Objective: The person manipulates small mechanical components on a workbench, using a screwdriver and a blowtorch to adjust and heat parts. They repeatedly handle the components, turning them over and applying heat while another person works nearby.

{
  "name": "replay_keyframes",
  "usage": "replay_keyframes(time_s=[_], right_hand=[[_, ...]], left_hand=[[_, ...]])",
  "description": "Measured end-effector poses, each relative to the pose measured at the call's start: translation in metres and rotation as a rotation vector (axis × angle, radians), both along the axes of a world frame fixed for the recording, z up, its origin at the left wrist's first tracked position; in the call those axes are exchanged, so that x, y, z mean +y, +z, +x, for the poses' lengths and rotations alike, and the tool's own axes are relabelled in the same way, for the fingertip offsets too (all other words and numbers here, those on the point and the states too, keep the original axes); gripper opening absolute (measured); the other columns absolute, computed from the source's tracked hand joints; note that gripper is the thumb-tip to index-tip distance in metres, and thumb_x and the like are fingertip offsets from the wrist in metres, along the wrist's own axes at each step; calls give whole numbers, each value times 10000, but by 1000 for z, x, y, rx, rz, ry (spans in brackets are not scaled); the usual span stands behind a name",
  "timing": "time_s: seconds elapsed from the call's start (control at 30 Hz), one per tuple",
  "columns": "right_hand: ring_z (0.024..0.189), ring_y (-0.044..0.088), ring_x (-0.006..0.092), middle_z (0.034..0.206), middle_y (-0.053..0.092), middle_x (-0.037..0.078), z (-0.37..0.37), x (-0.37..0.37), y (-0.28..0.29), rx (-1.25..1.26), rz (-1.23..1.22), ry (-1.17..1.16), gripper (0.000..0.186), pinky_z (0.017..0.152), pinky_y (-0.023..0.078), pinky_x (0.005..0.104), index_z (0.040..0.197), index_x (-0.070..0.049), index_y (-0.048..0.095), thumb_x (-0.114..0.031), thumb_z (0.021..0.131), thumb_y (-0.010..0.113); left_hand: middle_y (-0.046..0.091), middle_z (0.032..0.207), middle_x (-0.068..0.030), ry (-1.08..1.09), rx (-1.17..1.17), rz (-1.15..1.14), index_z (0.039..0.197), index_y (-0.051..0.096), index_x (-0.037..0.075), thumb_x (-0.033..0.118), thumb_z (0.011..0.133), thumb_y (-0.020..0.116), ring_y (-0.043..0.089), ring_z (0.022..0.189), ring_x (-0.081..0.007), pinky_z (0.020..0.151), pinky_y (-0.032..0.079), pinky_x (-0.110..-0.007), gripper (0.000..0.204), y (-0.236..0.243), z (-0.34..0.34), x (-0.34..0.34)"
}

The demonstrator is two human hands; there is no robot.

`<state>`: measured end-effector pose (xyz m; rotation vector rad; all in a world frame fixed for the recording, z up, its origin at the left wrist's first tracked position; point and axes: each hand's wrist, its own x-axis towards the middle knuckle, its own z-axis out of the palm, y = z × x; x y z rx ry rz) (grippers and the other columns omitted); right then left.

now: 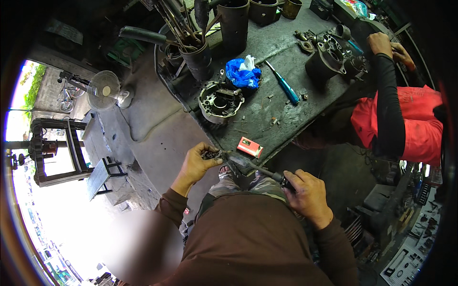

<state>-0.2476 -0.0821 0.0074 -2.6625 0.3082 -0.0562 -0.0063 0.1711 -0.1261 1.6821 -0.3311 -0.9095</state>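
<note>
Low in front of me, at the near edge of the dark workbench [281,62], my left hand [193,167] pinches a small dark metal part [210,155]. My right hand [305,193] is wrapped round the black handle of a long tool [265,171] with a thin metal shaft. The shaft widens at its far end, which points at the metal part; whether they touch I cannot tell. Just beyond lies a small red-and-white box [250,147]. A round metal housing [220,102] sits farther left, and small springs and bits [273,122] are scattered right of it.
On the bench are a teal screwdriver [285,86], a blue plastic bag [242,74], a can of tools [196,62] and motor parts [327,59]. A co-worker in a red shirt [422,124] works at the right. A fan [104,90] stands on the left.
</note>
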Motion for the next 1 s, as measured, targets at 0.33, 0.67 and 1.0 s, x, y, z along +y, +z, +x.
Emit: replay_keyframes(time_s=[0.33,0.67,1.0], right_hand=[[804,664,283,902,635,85,1,-4,3,-25,-46,41,503,665,543,414,1177,-32,733,-132,701,858],[797,665,274,897,632,78,-1,-9,3,-37,-65,47,503,655,542,409,1173,-39,732,-130,695,861],[798,664,274,902,632,76,-5,-11,4,-43,-70,51,514,658,544,410,1174,-36,730,-124,686,867]], left_hand=[[727,1015,-81,129,143,-88,1093,657,-27,-38,854,845,667,890,-129,789,574,-282,305,-2,-9,-1],[742,1058,-88,120,117,-107,1123,648,-9,7,858,858,677,922,-143,808,570,-291,339,-2,-16,-5],[740,1059,-59,140,79,-99,1096,675,-1,-33,830,867,674,975,-131,891,562,-298,329,-2,-22,-7]])
